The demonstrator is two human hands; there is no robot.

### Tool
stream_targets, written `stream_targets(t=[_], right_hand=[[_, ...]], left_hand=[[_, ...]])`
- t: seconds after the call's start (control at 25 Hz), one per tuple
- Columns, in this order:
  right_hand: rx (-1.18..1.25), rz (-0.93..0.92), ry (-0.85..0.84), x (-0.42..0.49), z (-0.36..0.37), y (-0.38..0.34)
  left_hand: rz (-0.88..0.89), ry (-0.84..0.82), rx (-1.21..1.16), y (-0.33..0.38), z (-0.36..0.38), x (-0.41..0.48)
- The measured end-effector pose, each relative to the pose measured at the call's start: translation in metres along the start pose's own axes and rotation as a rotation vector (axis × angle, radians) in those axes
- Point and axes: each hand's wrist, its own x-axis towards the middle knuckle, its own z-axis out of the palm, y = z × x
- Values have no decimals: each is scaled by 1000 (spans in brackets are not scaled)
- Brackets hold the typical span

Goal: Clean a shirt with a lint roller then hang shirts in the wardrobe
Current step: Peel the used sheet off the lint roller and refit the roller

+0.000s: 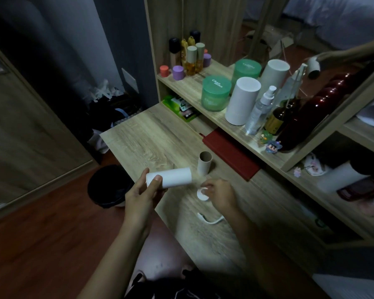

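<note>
The left hand [141,195] has its grip clamped around a white lint-roller refill roll [170,177], held level above the table [151,137] with its open end turned toward the other hand, seemingly so something can be fitted to it. Just beyond that free end, the right hand [219,194] pinches a small white round cap [203,194], thumb and fingers closed on it; the blur hides exactly how. An empty cardboard core [205,166] stands upright just past the refill, likely the spent roll set aside. Nearer the body than the right grip lies a curved white handle piece [209,220], probably the roller's frame awaiting reassembly. No shirt is in view, so cleaning seems not yet begun.
</note>
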Motion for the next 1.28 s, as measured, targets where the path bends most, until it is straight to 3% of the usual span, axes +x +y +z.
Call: stream_targets(t=[0.12,0.28,0.52,0.6,0.72,0.8,0.92,1.04,1.2,1.28], right_hand=[[-254,-1,-64,11,23,11],[-268,-20,-53,17,30,17],[163,-8,250,-18,-8,-2],[414,28,216,-30,-26,-20],[686,63,-27,-42,-47,-48],[771,66,-84,-50,-54,-59],[834,78,48,-56,-63,-65],[849,87,88,-56,-68,-58],[922,117,106,-57,-65,-50],[1029,177,150,-58,-63,-45]], left_hand=[[17,5,28,0,-5,0],[32,19,33,0,-10,0],[10,-6,20,-2,-3,3],[-30,-69,33,-3,8,0],[-59,-188,62,-9,25,-6],[-107,-256,47,-13,36,-10],[-201,-291,-11,-15,42,-10],[-177,-318,72,-15,38,-8],[-111,-213,45,-25,31,1],[-34,-139,225,-38,26,14]])
